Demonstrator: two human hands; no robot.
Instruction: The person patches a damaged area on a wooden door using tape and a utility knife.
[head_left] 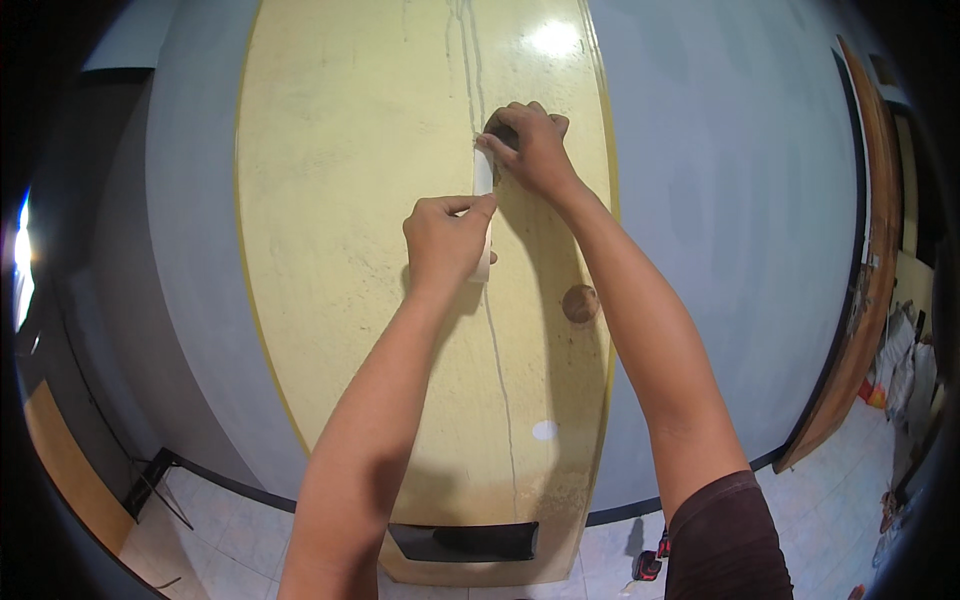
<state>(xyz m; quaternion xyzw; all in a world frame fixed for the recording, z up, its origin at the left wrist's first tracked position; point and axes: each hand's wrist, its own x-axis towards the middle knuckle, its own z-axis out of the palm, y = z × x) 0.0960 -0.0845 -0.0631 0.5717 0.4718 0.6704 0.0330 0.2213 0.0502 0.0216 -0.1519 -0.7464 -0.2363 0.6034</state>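
Observation:
A pale yellow door-like panel (350, 180) stands in front of me, with long grey streaks down its middle. My left hand (448, 240) grips a narrow white strip (483, 172) against the panel, thumb and fingers closed on it. Just above, my right hand (525, 150) pinches the strip's upper end, its other fingers curled over a dark area that I cannot make out. A round hole (580, 304) and a small white patch (544, 430) lie below my right hand on the panel; a dark slot (462, 540) is near its bottom.
Grey-blue wall (730, 180) flanks the panel. At right are a wooden door (880, 180) and piled sacks (900, 360). A red-and-black power tool (648, 565) stands on the tiled floor (235, 530). At left are dangling cables and a wooden board (75, 470).

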